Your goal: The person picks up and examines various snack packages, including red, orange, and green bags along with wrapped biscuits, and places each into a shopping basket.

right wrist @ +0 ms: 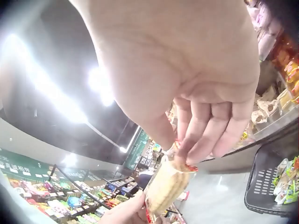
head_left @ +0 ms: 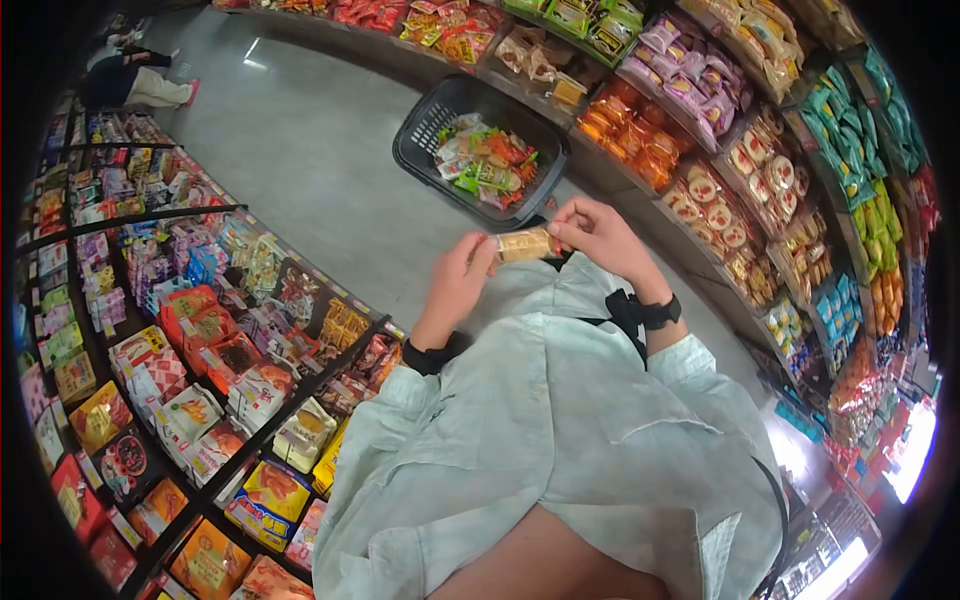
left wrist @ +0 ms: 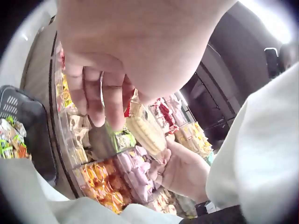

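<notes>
A small wrapped pack of pale yellow, ridged biscuit-like snacks (head_left: 525, 245) is held level in front of the waist. Its wrapper is clear over the snacks and red at the ends, as the right wrist view shows. My left hand (head_left: 460, 280) grips one end, while the right hand (head_left: 605, 238) pinches the opposite end between thumb and fingers. The left wrist view has the pack (left wrist: 145, 133) tilted between the left fingers and the right hand (left wrist: 184, 170). Just beyond the hands, a dark grey shopping basket (head_left: 425, 120) holds several colourful snack bags (head_left: 490, 165).
Snack shelves line both sides of the aisle. On the right are orange packs (head_left: 635, 130), purple packs (head_left: 690, 70) and round white-and-red packs (head_left: 710, 205); boxed and bagged snacks (head_left: 190, 400) fill the left. A person (head_left: 130, 80) is at the far left on the grey floor (head_left: 300, 130).
</notes>
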`<control>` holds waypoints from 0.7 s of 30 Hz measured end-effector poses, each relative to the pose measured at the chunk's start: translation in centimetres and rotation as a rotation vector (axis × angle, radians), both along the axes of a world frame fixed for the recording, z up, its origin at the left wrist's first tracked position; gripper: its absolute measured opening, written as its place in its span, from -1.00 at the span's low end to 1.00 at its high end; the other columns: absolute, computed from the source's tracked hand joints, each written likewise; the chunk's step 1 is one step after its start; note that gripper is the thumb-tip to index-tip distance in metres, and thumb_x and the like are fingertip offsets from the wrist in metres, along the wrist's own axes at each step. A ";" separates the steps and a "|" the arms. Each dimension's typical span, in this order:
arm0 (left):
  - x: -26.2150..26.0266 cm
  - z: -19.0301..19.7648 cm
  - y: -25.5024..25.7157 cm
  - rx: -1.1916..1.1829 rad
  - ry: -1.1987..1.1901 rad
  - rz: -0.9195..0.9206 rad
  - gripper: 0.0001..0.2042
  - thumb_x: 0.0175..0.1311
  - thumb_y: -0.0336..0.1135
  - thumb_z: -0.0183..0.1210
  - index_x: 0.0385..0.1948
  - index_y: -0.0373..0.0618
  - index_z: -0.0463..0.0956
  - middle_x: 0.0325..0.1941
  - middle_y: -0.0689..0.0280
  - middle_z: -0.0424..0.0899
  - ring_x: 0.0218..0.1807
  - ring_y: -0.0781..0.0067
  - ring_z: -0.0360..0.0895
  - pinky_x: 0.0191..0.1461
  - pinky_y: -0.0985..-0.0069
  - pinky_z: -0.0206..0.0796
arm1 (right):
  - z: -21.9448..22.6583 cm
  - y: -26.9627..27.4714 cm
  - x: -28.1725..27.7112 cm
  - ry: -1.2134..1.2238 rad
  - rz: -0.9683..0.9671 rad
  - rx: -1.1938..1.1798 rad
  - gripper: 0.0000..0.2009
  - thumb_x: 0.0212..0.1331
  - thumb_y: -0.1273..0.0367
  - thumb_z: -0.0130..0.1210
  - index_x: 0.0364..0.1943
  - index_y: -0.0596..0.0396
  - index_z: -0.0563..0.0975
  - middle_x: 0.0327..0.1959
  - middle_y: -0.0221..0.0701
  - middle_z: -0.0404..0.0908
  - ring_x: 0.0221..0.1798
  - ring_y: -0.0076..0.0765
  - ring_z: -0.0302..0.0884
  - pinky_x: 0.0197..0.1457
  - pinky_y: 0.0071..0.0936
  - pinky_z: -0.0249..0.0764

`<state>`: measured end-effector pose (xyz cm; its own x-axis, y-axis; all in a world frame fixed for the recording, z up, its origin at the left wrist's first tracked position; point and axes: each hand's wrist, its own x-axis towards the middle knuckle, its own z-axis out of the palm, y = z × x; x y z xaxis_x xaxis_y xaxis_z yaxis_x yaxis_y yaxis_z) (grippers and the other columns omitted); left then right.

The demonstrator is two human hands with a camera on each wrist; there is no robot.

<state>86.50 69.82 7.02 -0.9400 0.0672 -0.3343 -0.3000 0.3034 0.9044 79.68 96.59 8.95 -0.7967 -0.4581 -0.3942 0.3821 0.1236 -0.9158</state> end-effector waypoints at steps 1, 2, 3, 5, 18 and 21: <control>-0.9 0.2 0.0 -0.057 0.025 0.037 -0.68 0.63 -0.11 0.12 -0.01 -0.25 0.60 -0.37 0.23 0.73 -0.35 0.44 0.68 -0.17 0.43 0.50 | -0.2 -0.1 -1.5 0.018 0.001 -0.033 -0.86 0.50 0.40 0.23 -0.04 0.16 0.57 -0.32 -0.49 0.75 -0.21 -0.65 0.68 -0.05 -0.55 0.57; -2.0 0.3 0.0 -0.114 0.053 0.071 -0.68 0.62 -0.12 0.13 0.03 -0.24 0.60 -0.36 0.22 0.73 -0.34 0.44 0.69 -0.16 0.42 0.50 | -0.2 -0.1 -3.1 0.100 0.000 -0.032 -0.80 0.48 0.40 0.22 0.06 0.17 0.56 -0.27 -0.44 0.77 -0.16 -0.59 0.71 0.01 -0.51 0.60; -3.1 0.9 0.3 -0.115 0.098 0.113 -0.68 0.61 -0.13 0.14 0.06 -0.24 0.59 -0.34 0.21 0.74 -0.32 0.42 0.70 -0.15 0.41 0.51 | 0.1 -0.2 -4.4 0.132 -0.046 -0.002 -0.78 0.48 0.40 0.23 0.09 0.17 0.56 -0.24 -0.43 0.77 -0.13 -0.58 0.71 0.03 -0.50 0.60; -5.0 2.1 1.2 -0.109 0.182 0.198 -0.67 0.60 -0.15 0.17 0.12 -0.23 0.58 -0.30 0.19 0.76 -0.28 0.38 0.73 -0.13 0.39 0.53 | 0.8 -0.4 -6.6 0.187 -0.137 0.064 -0.73 0.46 0.39 0.23 0.14 0.16 0.55 -0.17 -0.40 0.77 -0.08 -0.55 0.72 0.06 -0.48 0.61; -9.3 1.5 3.4 -0.218 0.091 -0.090 -0.72 0.48 -0.20 0.25 0.09 -0.10 0.61 -0.23 0.08 0.80 -0.21 0.10 0.78 -0.10 0.26 0.56 | -1.0 4.5 -9.1 0.096 -0.004 0.157 -0.75 0.51 0.34 0.24 0.13 0.16 0.59 -0.03 -0.47 0.70 0.04 -0.59 0.64 0.16 -0.52 0.57; -9.3 1.2 3.0 -0.257 0.116 -0.203 -0.73 0.47 -0.22 0.26 0.08 -0.11 0.61 -0.20 0.11 0.81 -0.16 0.10 0.78 -0.06 0.26 0.57 | -1.2 5.0 -6.9 0.096 -0.089 0.174 -0.75 0.52 0.34 0.23 0.13 0.17 0.59 -0.03 -0.48 0.70 0.04 -0.59 0.64 0.17 -0.52 0.57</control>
<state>77.23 72.79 8.27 -0.9490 0.1841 -0.2560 -0.1097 0.5684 0.8154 72.74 101.54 7.73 -0.8686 -0.3160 -0.3817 0.3106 0.2532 -0.9162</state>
